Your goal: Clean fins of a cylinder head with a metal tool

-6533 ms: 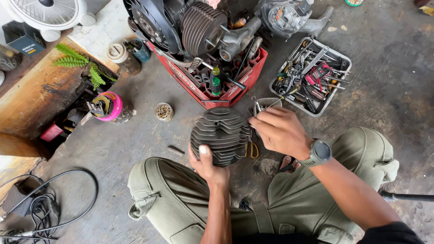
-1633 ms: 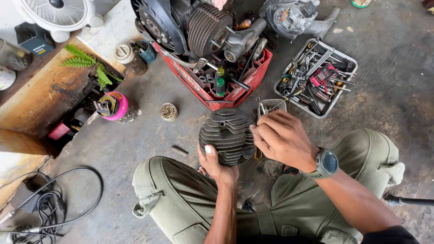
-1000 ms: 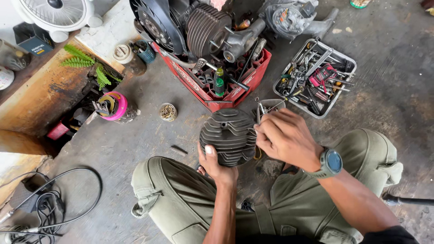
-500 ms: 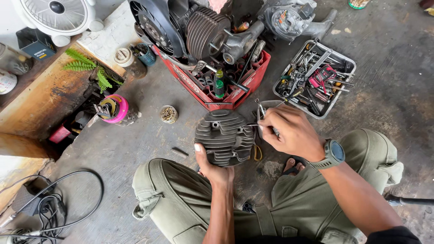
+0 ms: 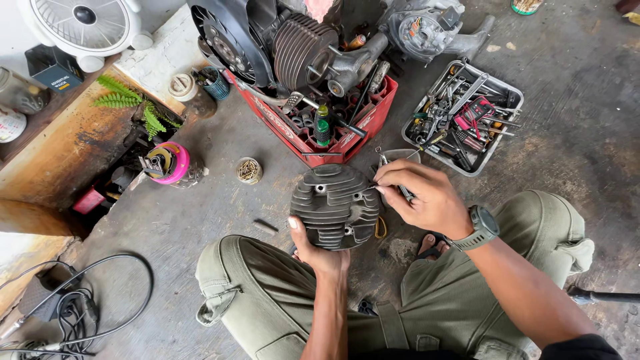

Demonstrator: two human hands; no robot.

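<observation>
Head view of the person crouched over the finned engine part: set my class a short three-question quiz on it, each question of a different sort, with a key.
1. True or false: the left hand holds the finned cylinder head from its near edge.
2. What does the red crate carry? A) an engine B) folded cloths C) paint tins
3. Fill in: the grey tray of hand tools lies on the concrete floor to the ______ of the red crate.

Key
1. True; the thumb lies on its near-left rim.
2. A; an engine with a finned cylinder sits on it. The right hand pinches a thin tool at the head's right edge.
3. right
</observation>
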